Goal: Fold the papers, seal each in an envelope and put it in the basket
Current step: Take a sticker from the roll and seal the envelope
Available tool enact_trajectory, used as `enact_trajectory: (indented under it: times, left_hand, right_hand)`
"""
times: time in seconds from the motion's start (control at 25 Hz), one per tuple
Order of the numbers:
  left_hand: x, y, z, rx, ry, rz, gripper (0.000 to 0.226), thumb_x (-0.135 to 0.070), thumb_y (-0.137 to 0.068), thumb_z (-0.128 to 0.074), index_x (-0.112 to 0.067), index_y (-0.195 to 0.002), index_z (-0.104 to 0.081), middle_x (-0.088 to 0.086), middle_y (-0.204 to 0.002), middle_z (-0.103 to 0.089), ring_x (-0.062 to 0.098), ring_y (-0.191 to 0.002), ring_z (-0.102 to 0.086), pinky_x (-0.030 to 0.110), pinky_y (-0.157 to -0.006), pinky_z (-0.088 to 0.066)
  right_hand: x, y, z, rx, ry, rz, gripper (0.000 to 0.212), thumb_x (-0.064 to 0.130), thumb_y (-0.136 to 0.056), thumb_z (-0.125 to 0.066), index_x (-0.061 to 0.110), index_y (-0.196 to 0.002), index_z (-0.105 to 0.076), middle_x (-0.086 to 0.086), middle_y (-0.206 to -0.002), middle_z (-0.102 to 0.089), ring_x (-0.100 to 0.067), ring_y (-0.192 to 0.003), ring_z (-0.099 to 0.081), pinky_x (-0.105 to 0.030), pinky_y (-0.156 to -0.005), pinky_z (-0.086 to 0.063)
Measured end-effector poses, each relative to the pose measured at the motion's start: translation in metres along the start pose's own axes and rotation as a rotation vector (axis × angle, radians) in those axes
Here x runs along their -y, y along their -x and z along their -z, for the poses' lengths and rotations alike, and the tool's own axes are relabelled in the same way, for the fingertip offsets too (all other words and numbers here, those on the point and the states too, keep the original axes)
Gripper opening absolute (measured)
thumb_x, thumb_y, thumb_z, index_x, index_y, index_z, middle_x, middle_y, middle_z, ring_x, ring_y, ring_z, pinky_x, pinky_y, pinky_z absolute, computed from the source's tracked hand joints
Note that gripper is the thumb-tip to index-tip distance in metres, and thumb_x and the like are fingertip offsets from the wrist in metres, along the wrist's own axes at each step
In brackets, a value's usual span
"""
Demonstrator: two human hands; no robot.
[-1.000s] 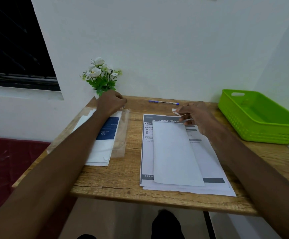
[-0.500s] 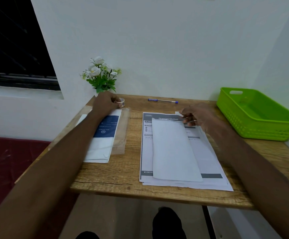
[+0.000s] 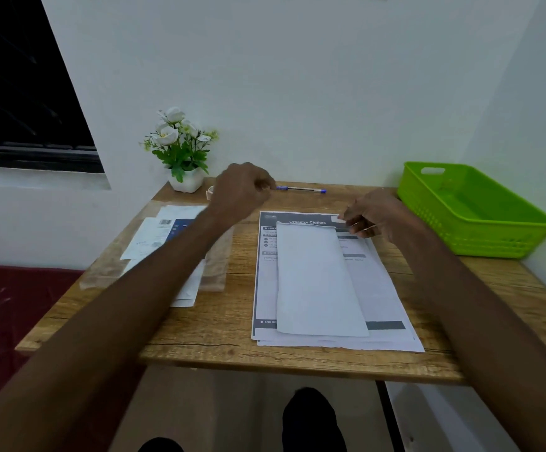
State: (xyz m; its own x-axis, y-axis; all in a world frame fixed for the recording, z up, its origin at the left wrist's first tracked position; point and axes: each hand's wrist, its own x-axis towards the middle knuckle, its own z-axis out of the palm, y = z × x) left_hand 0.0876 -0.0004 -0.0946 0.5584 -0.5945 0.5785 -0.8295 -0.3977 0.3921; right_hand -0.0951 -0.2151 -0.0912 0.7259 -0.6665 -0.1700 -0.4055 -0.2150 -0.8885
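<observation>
Fingers of the right hand (image 3: 371, 216) pinch a small white scrap, seemingly tape, at twelve o'clock of the envelope (image 3: 317, 278) atop the papers (image 3: 385, 288), while the left hand (image 3: 242, 190) curls, contents hidden; sealing looks underway, the basket (image 3: 473, 223) at three o'clock empty.

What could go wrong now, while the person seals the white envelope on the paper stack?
The piece of tape in the right hand might stick to the printed papers beneath the envelope. The left hand, raised near the pen, might knock it.
</observation>
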Motion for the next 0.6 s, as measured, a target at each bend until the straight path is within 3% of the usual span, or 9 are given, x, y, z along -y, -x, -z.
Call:
enact_trajectory:
  times: [0.16,0.28,0.6]
  left_hand:
    - [-0.039,0.013,-0.025,0.141,0.018,-0.172,0.025,-0.021,-0.08,-0.074,-0.027,-0.103,-0.081,-0.007,-0.096,-0.079,0.012,-0.088,-0.072,0.034,-0.082,-0.057]
    - [-0.045,0.015,-0.039,0.286,-0.081,-0.238,0.031,-0.025,-0.084,-0.073,-0.029,-0.115,-0.076,-0.008,-0.115,-0.073,0.014,-0.108,-0.066,0.035,-0.095,-0.05]
    - [-0.05,0.025,-0.052,0.379,-0.069,-0.241,0.026,-0.017,-0.089,-0.065,-0.025,-0.107,-0.081,-0.003,-0.099,-0.074,0.014,-0.093,-0.067,0.038,-0.077,-0.054]
  right_hand:
    - [-0.002,0.001,-0.002,0.039,0.034,-0.02,0.007,-0.005,-0.088,-0.068,-0.001,-0.082,-0.069,-0.017,-0.077,-0.067,-0.02,-0.057,-0.059,-0.027,-0.053,-0.048]
    - [-0.003,0.003,-0.005,0.062,0.034,-0.02,0.006,-0.006,-0.087,-0.069,-0.001,-0.088,-0.068,-0.016,-0.076,-0.066,-0.019,-0.058,-0.059,-0.026,-0.051,-0.048]
    - [-0.002,0.001,-0.012,0.073,0.049,-0.05,0.007,-0.001,-0.092,-0.067,-0.002,-0.098,-0.071,-0.021,-0.094,-0.069,-0.019,-0.062,-0.06,-0.026,-0.057,-0.05]
